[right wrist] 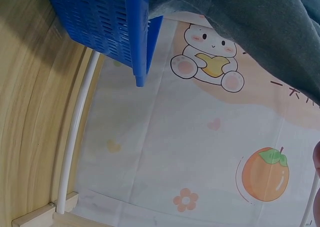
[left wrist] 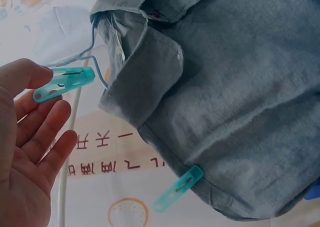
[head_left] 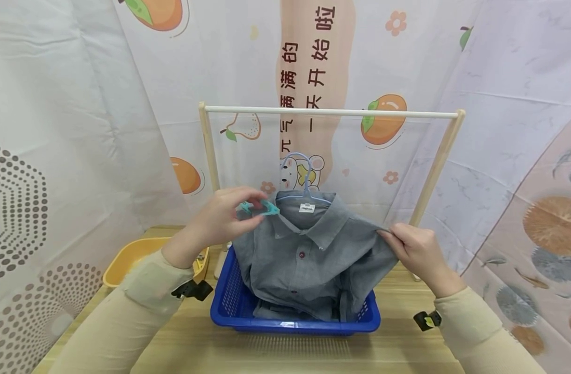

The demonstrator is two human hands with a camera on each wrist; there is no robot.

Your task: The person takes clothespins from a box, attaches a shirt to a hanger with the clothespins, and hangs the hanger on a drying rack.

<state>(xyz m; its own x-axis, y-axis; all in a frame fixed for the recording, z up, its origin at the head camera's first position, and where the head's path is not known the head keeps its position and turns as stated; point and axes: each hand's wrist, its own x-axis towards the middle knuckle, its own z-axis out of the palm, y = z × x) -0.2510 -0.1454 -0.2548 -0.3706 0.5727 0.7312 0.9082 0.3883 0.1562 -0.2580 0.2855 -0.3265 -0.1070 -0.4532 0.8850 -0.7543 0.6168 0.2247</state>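
A grey button-up shirt (head_left: 320, 267) hangs over a light blue hanger (head_left: 307, 182), its lower part bunched in a blue basket (head_left: 294, 326). My left hand (head_left: 222, 215) pinches a teal clothespin (left wrist: 86, 76) between thumb and fingers, close beside the collar. Another teal clothespin (left wrist: 192, 178) is clipped on the shirt's shoulder edge in the left wrist view. On the opposite side, my right hand (head_left: 418, 252) grips the shirt at the shoulder and holds it out. Only a sliver of that hand's fingers shows at the edge of the right wrist view.
Behind the basket stands a rack with wooden posts (head_left: 437, 169) and a white top rod (head_left: 332, 111). A yellow basket (head_left: 126, 259) sits at the left on the wooden table (head_left: 191, 337). Printed curtains (head_left: 248, 52) surround the table.
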